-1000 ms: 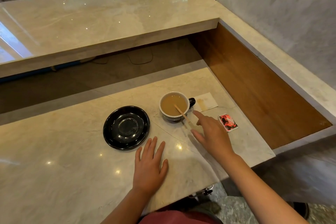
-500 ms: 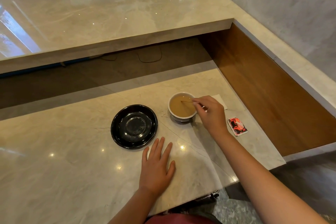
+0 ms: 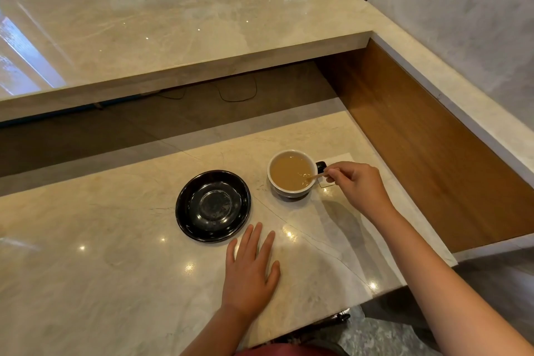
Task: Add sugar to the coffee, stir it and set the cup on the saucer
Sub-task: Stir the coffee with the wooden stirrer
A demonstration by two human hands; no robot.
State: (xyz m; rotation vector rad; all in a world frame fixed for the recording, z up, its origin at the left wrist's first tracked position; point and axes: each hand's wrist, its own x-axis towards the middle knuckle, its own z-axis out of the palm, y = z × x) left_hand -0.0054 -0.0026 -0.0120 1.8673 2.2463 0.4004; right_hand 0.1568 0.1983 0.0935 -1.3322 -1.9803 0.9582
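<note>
Near the counter's (image 3: 115,269) right edge, right hand (image 3: 357,186) pinching stirrer (image 3: 315,176) in cup (image 3: 290,173); left hand (image 3: 250,270) flat, fingers released, beside saucer (image 3: 213,206).

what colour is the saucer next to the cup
Glossy black. The saucer shows best in the head view, lying empty on the pale marble counter, left of the cup.

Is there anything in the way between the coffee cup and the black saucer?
Nothing visible. Only bare marble counter lies between the cup and the saucer; the left hand rests nearer the person.
</note>
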